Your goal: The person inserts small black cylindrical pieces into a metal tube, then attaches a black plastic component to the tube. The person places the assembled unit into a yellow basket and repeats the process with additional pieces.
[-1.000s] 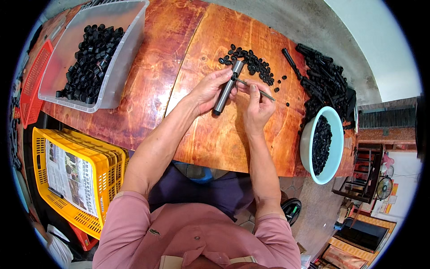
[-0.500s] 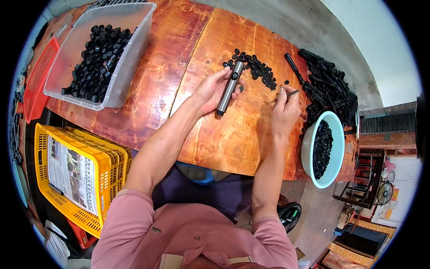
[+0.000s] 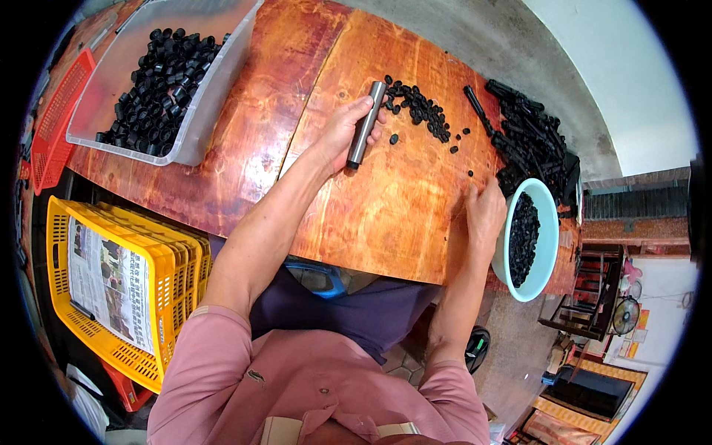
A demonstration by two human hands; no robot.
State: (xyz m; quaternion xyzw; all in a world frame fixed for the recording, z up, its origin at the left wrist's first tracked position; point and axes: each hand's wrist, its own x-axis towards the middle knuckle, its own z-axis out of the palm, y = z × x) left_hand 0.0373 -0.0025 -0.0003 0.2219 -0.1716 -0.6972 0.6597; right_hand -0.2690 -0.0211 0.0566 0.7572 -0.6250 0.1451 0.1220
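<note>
My left hand (image 3: 348, 127) is closed around a grey metal tube (image 3: 366, 122), held at a slant with its black end nearest me. Just beyond the tube, small round black caps (image 3: 420, 107) lie loosely grouped on the wooden table. My right hand (image 3: 486, 211) rests low over the table's right part, fingers curled, beside a pale blue bowl (image 3: 555, 241). What those fingers hold, if anything, is hidden. Small black pieces (image 3: 524, 241) fill the bowl. A few single caps lie apart, between the group and my right hand.
Behind the bowl is a pile of long black parts (image 3: 530, 137). A clear plastic bin (image 3: 194, 126) of black rings (image 3: 159, 89) stands at the far left, beside a red basket (image 3: 55, 137). Yellow crates (image 3: 167, 289) with newspaper (image 3: 111, 274) are below the table's left edge.
My right hand has moved nearer to me, toward the bowl; the thin dark tool it held no longer shows. The tube has turned in my left hand, its round black button out of sight.
</note>
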